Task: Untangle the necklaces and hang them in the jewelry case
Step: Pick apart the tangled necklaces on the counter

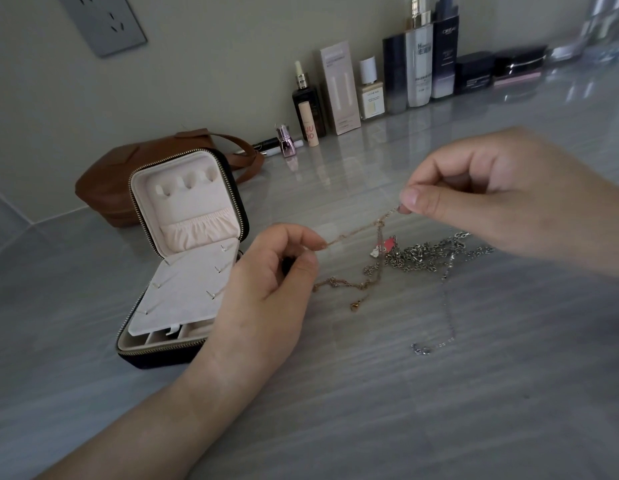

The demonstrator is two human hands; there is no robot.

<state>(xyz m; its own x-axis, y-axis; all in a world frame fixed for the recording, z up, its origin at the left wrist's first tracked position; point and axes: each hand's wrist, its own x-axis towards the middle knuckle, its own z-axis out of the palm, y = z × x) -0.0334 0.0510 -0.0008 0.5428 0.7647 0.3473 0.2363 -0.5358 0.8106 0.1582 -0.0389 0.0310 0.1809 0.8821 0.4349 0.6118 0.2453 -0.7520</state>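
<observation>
Gold and limp, a necklace (356, 231) is pinched taut between left hand (266, 289) and right hand (502, 192), its tail snarled among silver chains (432, 254) near the jewelry case (193, 206). Judged light and kink-prone, it is best held near the knot.

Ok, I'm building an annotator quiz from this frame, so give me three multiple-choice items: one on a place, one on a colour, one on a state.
1. Where is the brown bag?
A) behind the jewelry case
B) in front of it
C) inside it

2. What colour is the chain stretched between the left hand and the right hand?
A) black
B) gold
C) white

3. How is the jewelry case?
A) zipped shut
B) open, nothing hung in it
C) open, necklaces hung in it

Key:
1 A, the bag lies beyond the case.
2 B, the taut stretch both hands pinch is gold.
3 B, the lid stands up and no chain hangs in it.
</observation>
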